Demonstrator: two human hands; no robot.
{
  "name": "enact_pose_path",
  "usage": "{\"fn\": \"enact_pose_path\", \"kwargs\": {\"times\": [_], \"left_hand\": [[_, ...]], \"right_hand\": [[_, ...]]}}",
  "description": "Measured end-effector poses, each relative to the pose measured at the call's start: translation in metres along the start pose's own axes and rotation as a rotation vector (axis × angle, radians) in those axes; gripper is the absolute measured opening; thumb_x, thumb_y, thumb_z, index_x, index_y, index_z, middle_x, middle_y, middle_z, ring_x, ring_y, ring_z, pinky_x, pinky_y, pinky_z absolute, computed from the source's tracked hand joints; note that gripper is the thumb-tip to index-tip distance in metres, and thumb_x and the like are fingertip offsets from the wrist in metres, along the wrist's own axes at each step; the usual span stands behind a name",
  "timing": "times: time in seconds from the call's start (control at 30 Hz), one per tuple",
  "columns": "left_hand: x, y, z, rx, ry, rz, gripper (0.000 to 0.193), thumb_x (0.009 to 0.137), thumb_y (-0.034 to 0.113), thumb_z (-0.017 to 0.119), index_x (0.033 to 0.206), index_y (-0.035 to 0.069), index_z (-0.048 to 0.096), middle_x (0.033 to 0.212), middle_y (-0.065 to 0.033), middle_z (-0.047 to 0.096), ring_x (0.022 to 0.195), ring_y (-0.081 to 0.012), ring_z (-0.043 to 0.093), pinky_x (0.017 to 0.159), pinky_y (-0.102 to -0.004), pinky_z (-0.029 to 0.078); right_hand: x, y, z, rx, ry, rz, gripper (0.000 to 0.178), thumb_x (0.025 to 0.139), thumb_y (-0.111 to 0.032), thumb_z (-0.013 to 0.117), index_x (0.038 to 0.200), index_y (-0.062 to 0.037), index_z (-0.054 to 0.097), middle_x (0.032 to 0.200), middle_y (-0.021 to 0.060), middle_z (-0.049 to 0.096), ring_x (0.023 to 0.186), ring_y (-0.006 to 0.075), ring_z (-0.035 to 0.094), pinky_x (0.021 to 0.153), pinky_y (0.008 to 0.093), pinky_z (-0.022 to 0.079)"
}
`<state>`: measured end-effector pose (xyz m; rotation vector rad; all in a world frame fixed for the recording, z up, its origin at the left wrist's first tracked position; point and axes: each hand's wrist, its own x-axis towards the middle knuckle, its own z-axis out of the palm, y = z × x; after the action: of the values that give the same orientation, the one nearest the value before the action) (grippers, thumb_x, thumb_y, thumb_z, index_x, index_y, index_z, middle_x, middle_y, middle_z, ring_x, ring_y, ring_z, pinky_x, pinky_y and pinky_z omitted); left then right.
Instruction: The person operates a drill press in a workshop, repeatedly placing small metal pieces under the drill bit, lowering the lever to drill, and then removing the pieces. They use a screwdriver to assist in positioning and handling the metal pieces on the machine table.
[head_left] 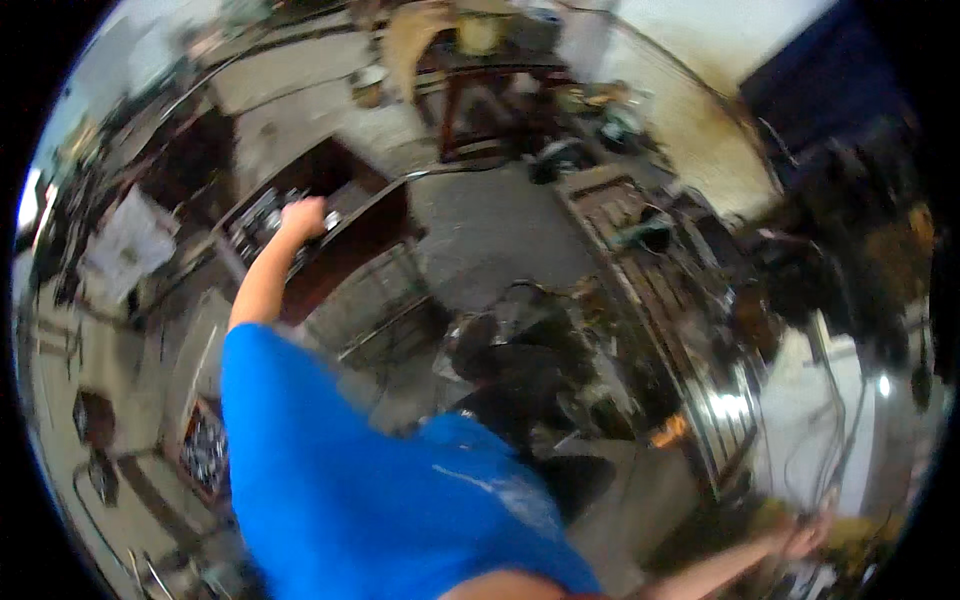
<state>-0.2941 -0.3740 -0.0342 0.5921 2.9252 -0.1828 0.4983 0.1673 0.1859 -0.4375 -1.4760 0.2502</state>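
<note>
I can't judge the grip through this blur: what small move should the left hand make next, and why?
Probably pause and check the grip before lifting: the left hand looks curled over the brown box, close to the metal pieces, but blur hides whether it holds one.

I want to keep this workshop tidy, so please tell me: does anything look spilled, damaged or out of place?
Nothing looks clearly spilled or damaged, though blur hides detail. The whitish sheet at far left seems crumpled among darker clutter, so it looks untidy. The metal parts near the left hand lie inside a dark box.
</note>
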Motion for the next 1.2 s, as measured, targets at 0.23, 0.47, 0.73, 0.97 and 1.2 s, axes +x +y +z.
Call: {"fn": "enact_pose_path", "kwargs": {"times": [0.23,0.47,0.73,0.97,1.2], "left_hand": [[0.050,-0.047,0.049,-0.218,0.171,0.142,0.044,0.069,0.013,0.062,0.109,0.000,0.049,0.100,-0.0196,0.058,0.090,-0.0371,0.055,0.077,-0.0433,0.045],[0.065,0.107,-0.054,-0.412,0.152,0.218,0.038,0.077,0.017,0.058,0.111,0.000,0.052,0.100,-0.0184,0.059,0.086,-0.0353,0.056,0.077,-0.0427,0.045],[0.011,0.264,-0.103,-0.748,-0.005,0.571,0.037,0.080,0.020,0.058,0.111,0.000,0.055,0.104,-0.0190,0.059,0.089,-0.0305,0.056,0.080,-0.0412,0.044],[0.008,0.356,-0.082,-0.914,-0.302,0.866,0.035,0.084,0.022,0.058,0.111,0.000,0.058,0.107,-0.0195,0.059,0.092,-0.0263,0.056,0.083,-0.0398,0.043],[0.006,0.409,-0.048,-1.038,-0.154,0.943,0.035,0.081,0.017,0.059,0.109,-0.004,0.056,0.105,-0.0146,0.059,0.090,-0.0231,0.054,0.080,-0.0364,0.042]], "right_hand": [[-0.004,-0.071,0.070,0.021,0.225,0.009,0.013,0.078,-0.007,0.054,0.085,0.0024,0.058,0.103,0.0239,0.059,0.095,0.0304,0.058,0.086,0.0410,0.044],[0.018,-0.090,0.087,-0.087,0.172,-0.117,0.013,0.077,-0.001,0.054,0.065,-0.0045,0.050,0.071,0.0048,0.057,0.088,0.0237,0.059,0.082,0.0372,0.043],[0.036,-0.102,0.080,0.204,0.134,-0.109,0.004,0.058,0.000,0.043,0.059,-0.0019,0.046,0.068,0.0065,0.056,0.079,0.0192,0.057,0.075,0.0302,0.043],[0.071,-0.116,0.080,-0.038,0.177,-0.185,0.004,0.063,-0.002,0.050,0.060,-0.0004,0.053,0.062,0.0072,0.059,0.065,0.0125,0.057,0.061,0.0261,0.044],[0.203,-0.079,0.097,-0.514,0.313,-0.750,0.013,0.055,-0.012,0.062,0.055,-0.0031,0.053,0.054,0.0135,0.051,0.048,0.0320,0.050,0.045,0.0331,0.040]]}}
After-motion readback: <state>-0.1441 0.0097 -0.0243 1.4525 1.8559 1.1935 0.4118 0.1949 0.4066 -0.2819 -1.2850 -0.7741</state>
